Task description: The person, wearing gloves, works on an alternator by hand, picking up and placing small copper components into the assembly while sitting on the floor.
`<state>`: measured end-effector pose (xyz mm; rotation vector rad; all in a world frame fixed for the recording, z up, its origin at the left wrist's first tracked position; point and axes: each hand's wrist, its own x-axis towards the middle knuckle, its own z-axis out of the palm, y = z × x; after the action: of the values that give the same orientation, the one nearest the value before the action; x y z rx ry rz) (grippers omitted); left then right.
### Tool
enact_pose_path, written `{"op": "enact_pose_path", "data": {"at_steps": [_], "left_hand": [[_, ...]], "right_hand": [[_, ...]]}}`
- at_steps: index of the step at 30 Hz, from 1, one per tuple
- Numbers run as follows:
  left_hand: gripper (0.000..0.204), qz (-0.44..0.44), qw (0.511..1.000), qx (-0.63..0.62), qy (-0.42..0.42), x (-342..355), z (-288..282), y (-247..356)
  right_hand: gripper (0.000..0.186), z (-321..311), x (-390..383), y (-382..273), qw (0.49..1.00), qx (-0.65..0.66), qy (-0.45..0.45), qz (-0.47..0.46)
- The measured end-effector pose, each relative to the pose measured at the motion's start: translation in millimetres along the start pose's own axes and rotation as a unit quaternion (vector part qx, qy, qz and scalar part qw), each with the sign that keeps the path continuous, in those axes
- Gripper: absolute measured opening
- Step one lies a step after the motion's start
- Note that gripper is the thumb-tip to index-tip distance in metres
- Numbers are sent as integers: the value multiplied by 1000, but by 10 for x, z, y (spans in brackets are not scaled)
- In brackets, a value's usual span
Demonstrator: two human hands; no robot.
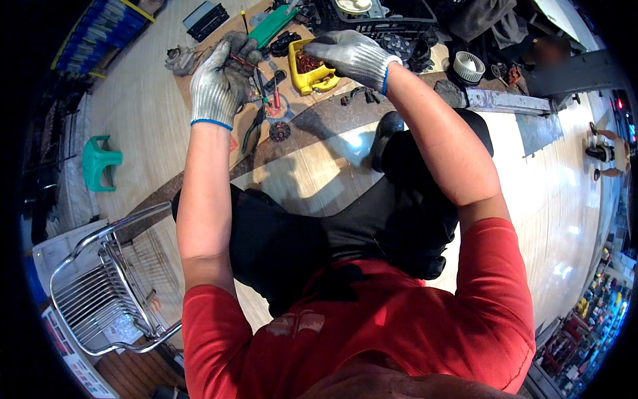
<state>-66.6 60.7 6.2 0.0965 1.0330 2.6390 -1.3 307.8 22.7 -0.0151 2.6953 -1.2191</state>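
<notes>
Both of my hands wear whitish knit gloves with blue cuffs and grey, dirtied fingers. My left hand [222,83] is closed, raised over the cardboard, with its fingers curled round a small dark part that I cannot make out. My right hand [349,54] reaches over a yellow cut-open plastic jug [321,82], its fingers drawn together at the opening. Small reddish-brown pieces [307,63] fill the jug's inside; what the fingertips hold is hidden. Below my left hand lie a red-handled screwdriver [276,100], dark-handled pliers [252,131] and a round dark part [280,131].
A green case [272,26] and black plastic housings [379,25] lie at the back. A white fan wheel [468,67] stands right, beside a metal beam [508,102]. A green stool [101,163] and a chrome-framed chair [106,292] are on the left. Another person [621,153] is far right.
</notes>
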Motion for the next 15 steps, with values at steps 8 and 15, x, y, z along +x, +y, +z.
{"op": "enact_pose_path", "data": {"at_steps": [8,15], "left_hand": [[27,25,999,19,27,4,25,40],[27,10,999,-35,-34,-14,2,56]], "right_hand": [[76,34,-267,-34,969,-169,-180,26],[26,283,-479,-49,949,-195,-249,13]]}}
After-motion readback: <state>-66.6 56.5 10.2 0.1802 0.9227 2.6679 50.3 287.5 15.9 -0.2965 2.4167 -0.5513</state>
